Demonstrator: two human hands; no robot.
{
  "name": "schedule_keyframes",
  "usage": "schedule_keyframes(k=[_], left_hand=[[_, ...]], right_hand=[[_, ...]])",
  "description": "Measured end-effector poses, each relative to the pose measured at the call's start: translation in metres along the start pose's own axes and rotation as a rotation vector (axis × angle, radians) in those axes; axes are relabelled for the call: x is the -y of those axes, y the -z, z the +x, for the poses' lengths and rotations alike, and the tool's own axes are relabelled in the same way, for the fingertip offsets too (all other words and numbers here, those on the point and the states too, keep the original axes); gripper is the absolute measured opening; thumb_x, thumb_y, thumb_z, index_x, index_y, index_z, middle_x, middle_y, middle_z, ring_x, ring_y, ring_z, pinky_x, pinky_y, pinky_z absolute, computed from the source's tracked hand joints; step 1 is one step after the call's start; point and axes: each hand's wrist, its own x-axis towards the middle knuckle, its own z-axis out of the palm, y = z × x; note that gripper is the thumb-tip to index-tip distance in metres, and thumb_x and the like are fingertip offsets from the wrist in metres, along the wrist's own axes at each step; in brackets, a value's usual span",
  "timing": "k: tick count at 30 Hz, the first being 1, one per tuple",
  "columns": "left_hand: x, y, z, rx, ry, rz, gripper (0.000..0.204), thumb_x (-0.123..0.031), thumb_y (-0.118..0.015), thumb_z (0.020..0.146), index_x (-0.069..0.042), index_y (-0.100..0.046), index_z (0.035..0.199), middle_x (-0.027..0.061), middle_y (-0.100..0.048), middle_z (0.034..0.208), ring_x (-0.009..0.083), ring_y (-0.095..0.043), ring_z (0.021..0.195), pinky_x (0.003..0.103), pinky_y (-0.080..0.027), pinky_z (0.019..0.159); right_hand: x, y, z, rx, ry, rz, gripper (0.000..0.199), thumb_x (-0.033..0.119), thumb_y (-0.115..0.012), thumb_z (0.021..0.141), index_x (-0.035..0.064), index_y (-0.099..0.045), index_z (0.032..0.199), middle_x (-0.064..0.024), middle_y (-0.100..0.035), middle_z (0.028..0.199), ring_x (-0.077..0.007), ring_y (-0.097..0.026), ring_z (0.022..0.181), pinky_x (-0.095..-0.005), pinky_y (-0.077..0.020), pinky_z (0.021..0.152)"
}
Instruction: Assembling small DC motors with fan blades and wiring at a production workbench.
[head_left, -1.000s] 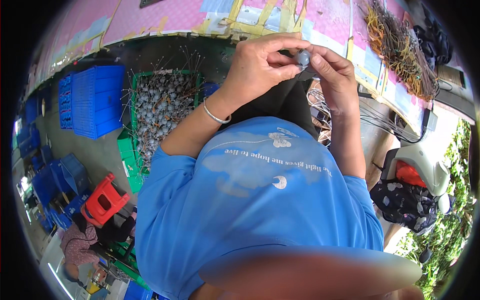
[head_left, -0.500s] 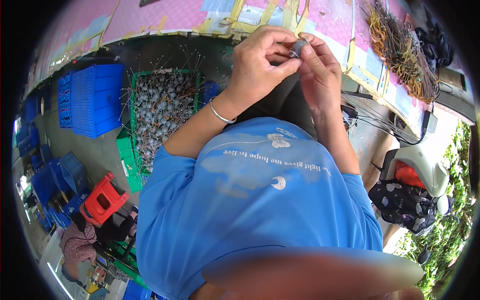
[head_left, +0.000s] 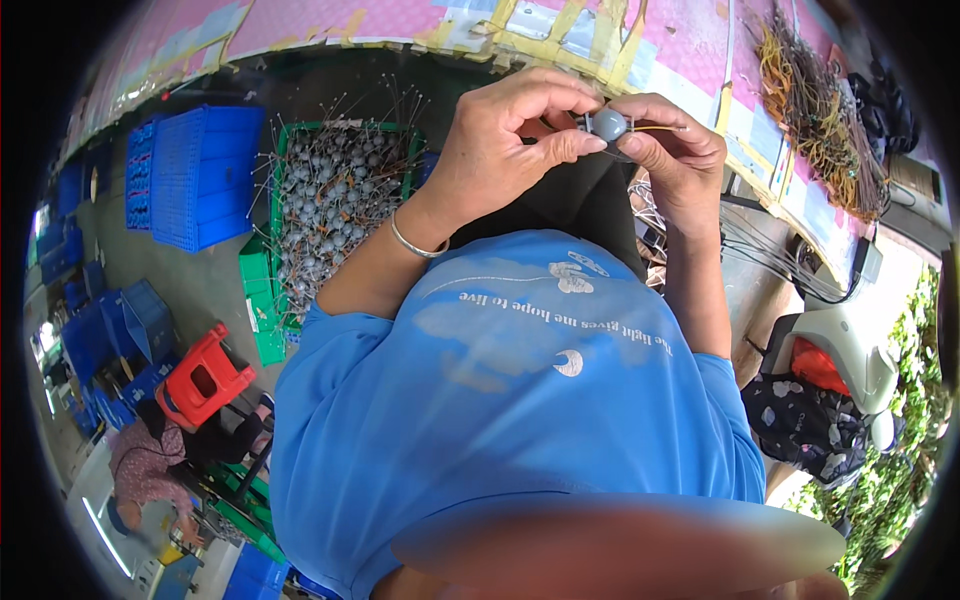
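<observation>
A small round grey part (head_left: 608, 124) with thin wire leads is pinched between the fingertips of both hands, up in front of my chest. My left hand (head_left: 515, 130) grips it from the left, thumb and forefinger on it; a silver bangle sits on that wrist. My right hand (head_left: 672, 150) holds it from the right, fingers curled under it. Below my left forearm stands a green crate (head_left: 272, 205) heaped with several similar grey round parts on wire leads.
A pink worktable (head_left: 380, 20) with yellow tape strips runs along the top, with a bundle of brownish wires (head_left: 820, 110) at its right. Blue crates (head_left: 195, 170) and a red stool (head_left: 205, 375) stand at left. Another person (head_left: 140, 470) crouches at lower left. A scooter (head_left: 840, 360) is at right.
Both hands stay joined on the grey part and have shifted slightly; the fingers have re-gripped it, with the right hand now more beneath it.
</observation>
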Motion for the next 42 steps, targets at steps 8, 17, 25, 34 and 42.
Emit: schedule_keyframes(k=[8,17,25,34,42], left_hand=[[-0.011,0.007,-0.008,-0.030,0.138,0.016,0.022,-0.007,-0.076,0.082,0.002,-0.068,0.100,0.0092,-0.069,0.103,0.0067,-0.059,0.054,0.020,-0.048,0.048],[-0.016,0.056,-0.059,-0.211,0.440,0.001,0.022,-0.013,-0.074,0.085,-0.001,-0.069,0.103,0.0053,-0.069,0.094,0.0094,-0.065,0.063,0.021,-0.051,0.052],[-0.068,0.187,-0.181,-0.750,0.841,0.686,0.041,-0.026,-0.070,0.087,0.001,-0.063,0.118,0.0141,-0.070,0.095,0.0214,-0.069,0.082,0.034,-0.056,0.068],[-0.033,0.171,-0.069,-0.593,0.602,0.681,0.034,-0.015,-0.072,0.084,0.004,-0.066,0.112,0.0104,-0.072,0.090,0.0139,-0.067,0.077,0.029,-0.055,0.067],[0.039,0.118,0.130,-0.194,-0.127,1.040,0.015,-0.009,-0.062,0.084,0.001,-0.066,0.094,0.0191,-0.067,0.089,0.0355,-0.066,0.081,0.040,-0.053,0.071]], right_hand=[[-0.018,0.004,0.007,0.073,-0.153,0.268,0.024,0.006,-0.072,0.084,-0.0044,-0.069,0.105,-0.0131,-0.069,0.102,-0.0202,-0.065,0.094,-0.0339,-0.0517,0.088],[-0.028,-0.033,0.009,0.030,-0.300,0.009,0.029,0.002,-0.059,0.093,-0.0062,-0.060,0.121,-0.0206,-0.067,0.109,-0.0249,-0.069,0.094,-0.0350,-0.0565,0.085],[-0.039,-0.034,0.008,0.214,-0.419,-0.023,0.026,0.004,-0.060,0.094,-0.0060,-0.062,0.118,-0.0195,-0.069,0.106,-0.0216,-0.070,0.087,-0.0323,-0.0577,0.080],[-0.048,-0.026,0.001,0.160,-0.524,-0.035,0.023,0.002,-0.062,0.091,-0.0047,-0.065,0.113,-0.0168,-0.071,0.098,-0.0205,-0.070,0.081,-0.0311,-0.0571,0.076],[-0.050,-0.009,-0.009,0.200,-0.551,-0.006,0.021,0.004,-0.063,0.092,-0.0045,-0.066,0.111,-0.0126,-0.071,0.097,-0.0171,-0.068,0.085,-0.0276,-0.0542,0.080]])
